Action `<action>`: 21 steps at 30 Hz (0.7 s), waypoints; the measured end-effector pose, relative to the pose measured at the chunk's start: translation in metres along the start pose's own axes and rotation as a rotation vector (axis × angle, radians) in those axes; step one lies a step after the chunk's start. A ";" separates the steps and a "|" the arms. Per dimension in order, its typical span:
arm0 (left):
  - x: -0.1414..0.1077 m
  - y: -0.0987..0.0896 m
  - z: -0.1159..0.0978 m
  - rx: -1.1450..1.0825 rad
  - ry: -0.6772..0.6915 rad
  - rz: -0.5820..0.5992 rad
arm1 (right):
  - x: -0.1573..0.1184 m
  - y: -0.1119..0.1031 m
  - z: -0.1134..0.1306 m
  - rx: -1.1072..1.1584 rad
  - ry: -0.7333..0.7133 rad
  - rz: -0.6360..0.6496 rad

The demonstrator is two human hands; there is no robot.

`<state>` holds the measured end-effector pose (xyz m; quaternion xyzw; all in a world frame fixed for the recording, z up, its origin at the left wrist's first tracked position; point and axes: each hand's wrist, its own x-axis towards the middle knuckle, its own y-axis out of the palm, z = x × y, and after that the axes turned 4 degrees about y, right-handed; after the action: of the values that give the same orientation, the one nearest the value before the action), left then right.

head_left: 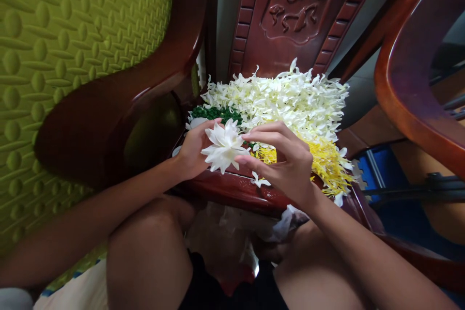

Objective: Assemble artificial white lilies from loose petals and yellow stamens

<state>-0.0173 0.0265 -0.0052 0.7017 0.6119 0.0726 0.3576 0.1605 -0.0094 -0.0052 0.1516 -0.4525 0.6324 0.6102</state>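
White flower (225,145), layered and many-pointed, sits between your two hands. Your left hand (192,155) holds it from behind; the exact pinch is hidden by the petals. On your right hand (294,160), thumb and forefinger stand apart, tips at the flower's near side, contact hard to confirm. Main risk, as I judge it: petals bruise or tear if those right fingertips press hard, since the petals look thin. Second: layers slip or fan unevenly if your left hold slackens while the right pushes sideways. A low right wrist could also sweep the loose white bloom (259,180) off the seat edge, just below your right thumb. Materials: beyond your fingers, a deep heap of white blooms (283,101), narrow curling petals, matte, tangled. Yellow strands (329,164) lie past your right knuckles, thin and threadlike, apt to snag. Dark green pieces (221,114) are bunched just past your left fingertips, small and crumbly-looking. Under it all, a glossy red-brown wooden seat (247,198), smooth, probably slippery to petals; a carved backrest (290,34) rises beyond the heap. Off to your left, a yellow-green surface (90,19) with raised ovals.
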 end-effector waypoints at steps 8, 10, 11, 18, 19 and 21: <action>-0.001 -0.003 0.004 -0.013 0.016 0.028 | -0.005 0.012 -0.005 -0.004 0.007 0.097; -0.002 -0.004 0.005 -0.017 0.015 0.033 | -0.006 0.013 -0.008 0.050 0.041 0.098; -0.002 -0.004 0.005 -0.016 0.005 0.034 | -0.006 0.013 -0.009 0.077 0.055 0.100; 0.000 -0.005 0.007 -0.013 -0.047 0.081 | -0.004 0.015 -0.015 0.103 0.096 0.056; 0.000 -0.005 0.007 -0.006 -0.055 0.078 | -0.004 0.014 -0.015 0.115 0.117 0.038; 0.001 -0.004 0.007 -0.007 -0.062 0.066 | -0.004 0.014 -0.016 0.166 0.180 0.001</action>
<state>-0.0169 0.0247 -0.0133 0.7222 0.5768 0.0648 0.3762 0.1546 0.0028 -0.0220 0.1438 -0.3422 0.6791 0.6332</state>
